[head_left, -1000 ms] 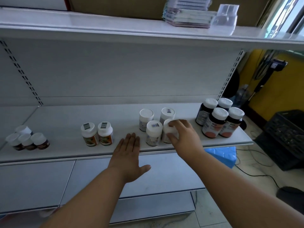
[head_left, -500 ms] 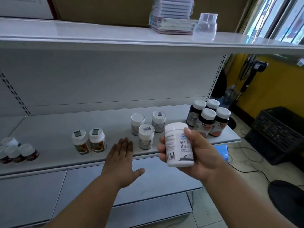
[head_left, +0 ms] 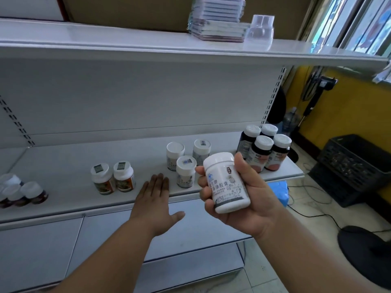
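Plainly, with the white bottle (head_left: 227, 182) tilted in mid-air before the shelf (head_left: 63, 187), the grip of the right hand (head_left: 249, 199) clamped round it and the left hand (head_left: 154, 199) flat and open at the shelf's edge, a loosened thumb could drop it to the floor (head_left: 264, 271).

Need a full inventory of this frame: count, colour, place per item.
middle shelf: 1, pale grey, centre
top shelf: 1, pale grey, above
held white bottle: 1, white with dark base band, raised in front of the middle shelf
white bottles: 3, white, clustered mid shelf
dark bottles: 4, dark with white caps, right end
orange-label bottles: 2, white caps, left of centre
small jars: at least 3, dark red with white caps, far left
flat packs: one stack, pale, top shelf
clear container: 1, transparent, beside the stack
crate: 1, black, floor right
blue box: 1, blue, floor
left hand: flat, at the shelf's front edge
right hand: grips the held white bottle
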Action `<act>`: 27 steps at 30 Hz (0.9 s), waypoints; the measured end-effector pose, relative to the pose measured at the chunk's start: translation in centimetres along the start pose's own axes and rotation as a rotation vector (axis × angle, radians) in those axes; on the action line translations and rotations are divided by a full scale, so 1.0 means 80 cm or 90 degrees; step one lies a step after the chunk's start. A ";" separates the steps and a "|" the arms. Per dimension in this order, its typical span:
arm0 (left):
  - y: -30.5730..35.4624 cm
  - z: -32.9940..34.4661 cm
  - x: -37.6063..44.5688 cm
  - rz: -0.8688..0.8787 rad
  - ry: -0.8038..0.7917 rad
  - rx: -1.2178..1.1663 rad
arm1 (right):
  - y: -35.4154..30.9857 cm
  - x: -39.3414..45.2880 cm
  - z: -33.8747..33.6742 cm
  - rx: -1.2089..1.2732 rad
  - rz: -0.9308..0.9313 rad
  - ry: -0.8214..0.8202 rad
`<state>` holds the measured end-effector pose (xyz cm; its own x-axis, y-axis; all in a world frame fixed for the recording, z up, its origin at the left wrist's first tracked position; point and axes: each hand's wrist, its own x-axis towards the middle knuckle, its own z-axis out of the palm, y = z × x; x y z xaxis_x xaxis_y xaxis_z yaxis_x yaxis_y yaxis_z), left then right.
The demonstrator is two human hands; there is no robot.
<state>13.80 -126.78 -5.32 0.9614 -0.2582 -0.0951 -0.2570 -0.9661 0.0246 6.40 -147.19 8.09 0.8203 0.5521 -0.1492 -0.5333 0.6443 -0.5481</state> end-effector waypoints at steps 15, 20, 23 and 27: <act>-0.006 0.006 0.002 0.014 0.014 -0.018 | 0.005 0.011 0.011 -0.043 0.051 -0.043; -0.006 0.009 0.004 0.012 0.013 -0.012 | 0.011 0.008 0.011 -0.076 -0.003 0.039; -0.005 0.008 0.002 0.007 0.017 -0.007 | 0.008 0.008 0.010 -0.088 0.016 0.037; -0.004 0.006 0.003 0.006 0.012 0.004 | 0.004 0.005 0.007 -0.121 0.029 0.027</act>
<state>14.04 -126.51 -5.85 0.9607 -0.2672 -0.0759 -0.2665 -0.9637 0.0188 6.45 -146.41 8.32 0.8063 0.5532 -0.2096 -0.5247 0.5054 -0.6850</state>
